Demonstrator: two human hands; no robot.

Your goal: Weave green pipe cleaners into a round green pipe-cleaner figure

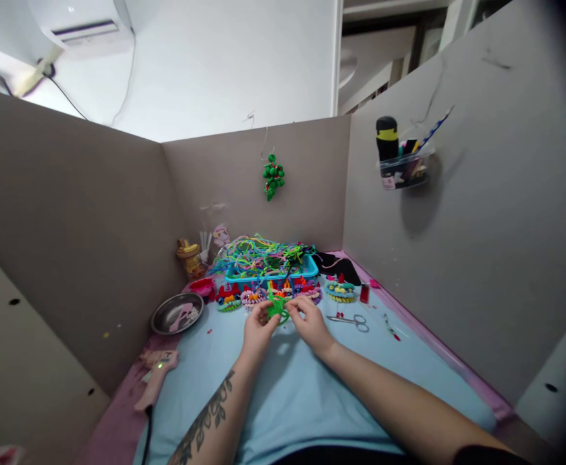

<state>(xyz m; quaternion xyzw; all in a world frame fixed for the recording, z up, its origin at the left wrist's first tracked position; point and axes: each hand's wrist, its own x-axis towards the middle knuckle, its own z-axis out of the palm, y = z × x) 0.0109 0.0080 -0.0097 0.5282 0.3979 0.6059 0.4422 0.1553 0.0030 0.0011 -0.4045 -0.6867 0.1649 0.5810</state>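
While both forearms stretch out over the light blue mat [293, 387], the left hand [258, 330] and the right hand [309, 323] meet near the middle of the work surface, at about twelve o'clock from the person, each with its fingers curled and pinched on a green pipe-cleaner piece [278, 309] held between them just above the mat. At roughly ten o'clock a pink glue gun [159, 374] lies on the mat's left edge, and farther along that side sits a metal bowl [177, 312]. At two o'clock from the hands, a pair of scissors [351, 320] lies flat. Just beyond the hands runs a row of small colourful pipe-cleaner figures [263, 296], and behind them a blue tray [307, 266] overflows with loose pipe cleaners. Farthest off, a green ornament [273, 177] hangs on the back cardboard wall.
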